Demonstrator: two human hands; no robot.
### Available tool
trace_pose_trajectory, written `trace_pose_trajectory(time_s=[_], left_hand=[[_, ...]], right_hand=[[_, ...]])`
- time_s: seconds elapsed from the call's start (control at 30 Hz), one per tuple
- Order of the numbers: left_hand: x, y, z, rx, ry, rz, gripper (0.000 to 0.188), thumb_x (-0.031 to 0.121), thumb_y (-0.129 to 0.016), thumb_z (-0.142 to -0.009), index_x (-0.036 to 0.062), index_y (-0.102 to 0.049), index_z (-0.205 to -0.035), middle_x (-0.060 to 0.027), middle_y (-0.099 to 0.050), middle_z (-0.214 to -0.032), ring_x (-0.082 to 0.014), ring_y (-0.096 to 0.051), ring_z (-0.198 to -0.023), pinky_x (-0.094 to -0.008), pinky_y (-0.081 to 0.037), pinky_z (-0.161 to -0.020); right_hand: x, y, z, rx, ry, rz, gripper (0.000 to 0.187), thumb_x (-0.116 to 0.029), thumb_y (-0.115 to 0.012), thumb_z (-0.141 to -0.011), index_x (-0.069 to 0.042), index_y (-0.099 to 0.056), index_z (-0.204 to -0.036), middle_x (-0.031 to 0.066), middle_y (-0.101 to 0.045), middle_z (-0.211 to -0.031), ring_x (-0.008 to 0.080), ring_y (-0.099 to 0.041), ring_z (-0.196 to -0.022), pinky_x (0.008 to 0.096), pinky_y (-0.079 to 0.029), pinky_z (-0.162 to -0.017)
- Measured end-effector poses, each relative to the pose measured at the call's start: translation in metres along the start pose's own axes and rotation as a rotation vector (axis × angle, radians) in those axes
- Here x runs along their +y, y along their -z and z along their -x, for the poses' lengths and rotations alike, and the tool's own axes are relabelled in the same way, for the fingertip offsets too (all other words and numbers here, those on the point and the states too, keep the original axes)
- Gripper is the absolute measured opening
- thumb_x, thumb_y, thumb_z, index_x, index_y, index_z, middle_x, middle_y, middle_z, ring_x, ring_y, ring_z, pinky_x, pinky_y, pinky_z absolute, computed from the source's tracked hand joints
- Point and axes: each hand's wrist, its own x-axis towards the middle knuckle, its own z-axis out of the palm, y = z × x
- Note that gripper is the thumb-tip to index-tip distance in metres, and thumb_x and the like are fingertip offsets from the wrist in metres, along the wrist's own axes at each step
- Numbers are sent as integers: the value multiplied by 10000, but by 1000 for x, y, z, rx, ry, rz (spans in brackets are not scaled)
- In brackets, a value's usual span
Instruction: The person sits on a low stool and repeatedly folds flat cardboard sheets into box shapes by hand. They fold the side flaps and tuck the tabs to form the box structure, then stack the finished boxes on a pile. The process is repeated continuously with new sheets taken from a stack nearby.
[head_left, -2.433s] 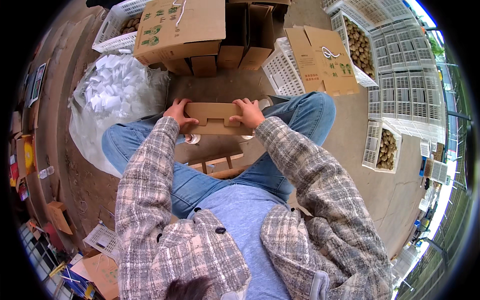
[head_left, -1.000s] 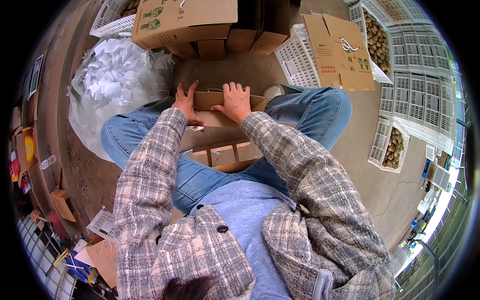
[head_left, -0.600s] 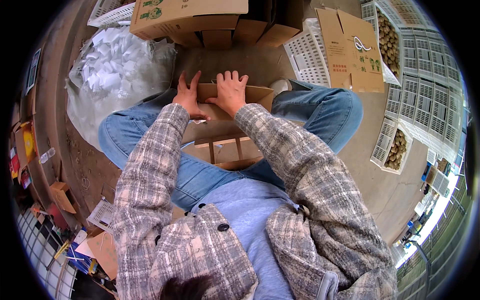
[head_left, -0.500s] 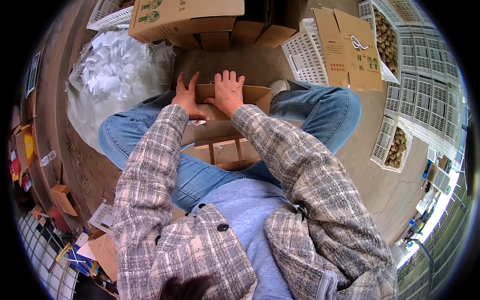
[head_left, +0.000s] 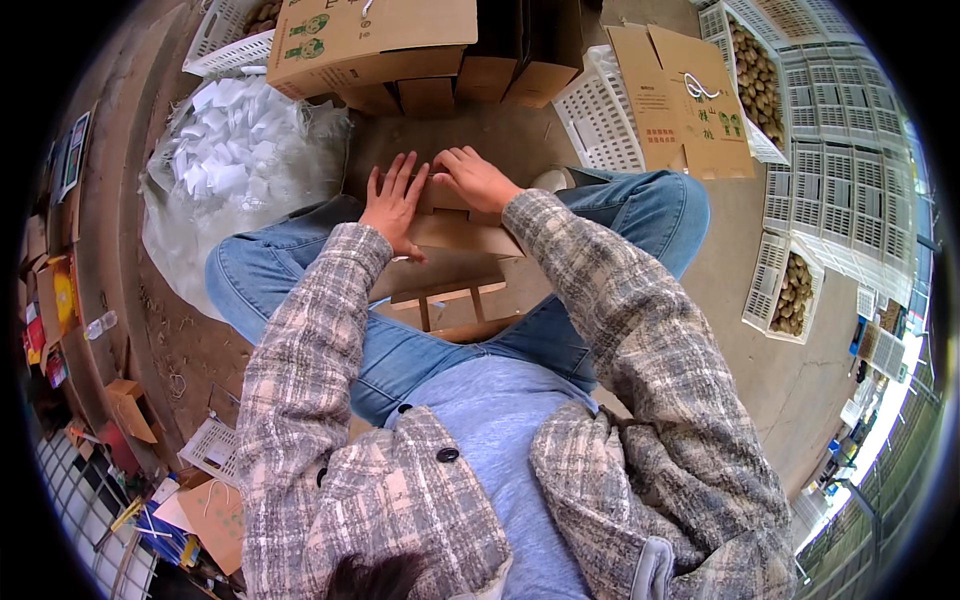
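Between my knees is a small brown cardboard box [head_left: 465, 235], with a near panel and inner flaps showing. Spread fingers of my left hand [head_left: 393, 205] lie over the box's left side, the thumb apart and pointing toward me. My right hand [head_left: 476, 183] bends its fingers over the far right edge of the box, the fingertips close to those of the left. What lies under the right palm is hidden. Just nearer to me than the box stands a low wooden stool or frame [head_left: 455, 293] with slats.
Ahead stand larger printed cartons [head_left: 375, 45]. At the left, a clear sack [head_left: 165, 225] holds white paper pieces. A white crate [head_left: 598, 115] with a flattened carton [head_left: 690, 105] is right of centre. Crates of round brown produce [head_left: 795, 295] and stacked crates [head_left: 840, 190] line the right.
My left hand has moved right onto the box and flattened. My right hand has shifted slightly right and turned, with its fingers now bent over the far edge. The view has tilted a little.
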Motion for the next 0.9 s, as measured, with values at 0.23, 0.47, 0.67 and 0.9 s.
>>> trace_pose_trajectory(time_s=[0.23, 0.47, 0.67, 0.9], left_hand=[[13, -3, -8, 42, -8, 13, 1523, 564, -925, -455, 131, -23, -1604, -150, -99, -1645, -334, -80, -1531, -658, -62, -1192], [17, -8, -7, 103, -11, 3, 1504, 557, -916, -463, 158, -26, -1607, -177, -89, -1634, -384, -57, -1524, -711, -58, -1161], [21, -10, -3, 97, 0, -28, 1506, 620, -881, -464, 178, -12, -1611, -182, -43, -1647, -420, -19, -1523, -746, -43, -1137], [24, -19, -6, 109, 57, -18, 1526, 602, -885, -463, 148, 15, -1608, -177, -9, -1658, -423, -6, -1527, -749, -35, -1135]], right_hand=[[26, 38, 44, -414, -208, 127, 586, -400, -727, -870, -76, -475, -1288, 169, -655, -1151, 370, -644, -1093, 460, -528, -901], [4, 28, 59, -208, -267, 258, 445, -345, -701, -897, -73, -486, -1176, 142, -617, -1077, 370, -638, -1034, 479, -523, -857], [24, 34, 55, -363, -242, 41, 716, -552, -661, -881, -118, -436, -1404, 173, -547, -1294, 354, -515, -1258, 529, -470, -963], [-38, 45, 77, -236, -172, 501, 1383, -636, -879, -524, -40, -200, -1571, 183, -418, -1436, 348, -432, -1306, 602, -378, -1012]])
